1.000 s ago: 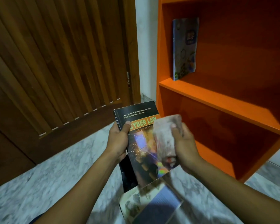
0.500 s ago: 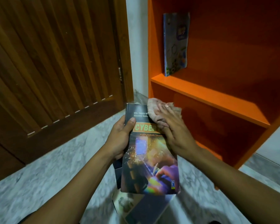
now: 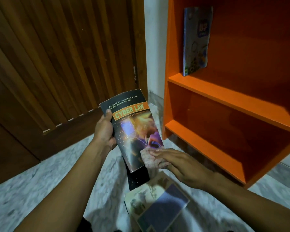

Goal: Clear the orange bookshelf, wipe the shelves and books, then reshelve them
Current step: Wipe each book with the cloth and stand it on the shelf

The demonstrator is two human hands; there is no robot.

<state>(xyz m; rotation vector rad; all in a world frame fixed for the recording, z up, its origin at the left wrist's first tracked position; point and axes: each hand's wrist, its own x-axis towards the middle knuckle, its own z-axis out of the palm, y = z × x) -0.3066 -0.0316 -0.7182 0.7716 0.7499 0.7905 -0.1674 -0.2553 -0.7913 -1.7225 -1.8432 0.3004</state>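
Note:
My left hand [image 3: 105, 131] grips the left edge of a dark "Cyber Law" book [image 3: 132, 124], thumb on the cover, holding it tilted above the floor. My right hand [image 3: 181, 164] presses a pinkish cloth [image 3: 148, 159] with straight fingers against the book's lower right corner. The orange bookshelf [image 3: 224, 104] stands to the right. One blue book [image 3: 197, 41] stands upright at the left end of its upper shelf. The lower compartment holds nothing I can see.
Below my hands, a black book [image 3: 138, 179] and a pale book with a blue panel [image 3: 157, 205] lie stacked on the marble floor [image 3: 40, 190]. A brown slatted wooden door [image 3: 57, 64] fills the left. A white wall strip [image 3: 154, 47] separates door and shelf.
My right hand has dragged the cloth from the top of the cover down to its lower right corner. The left hand has tilted the book, and the title now shows in full.

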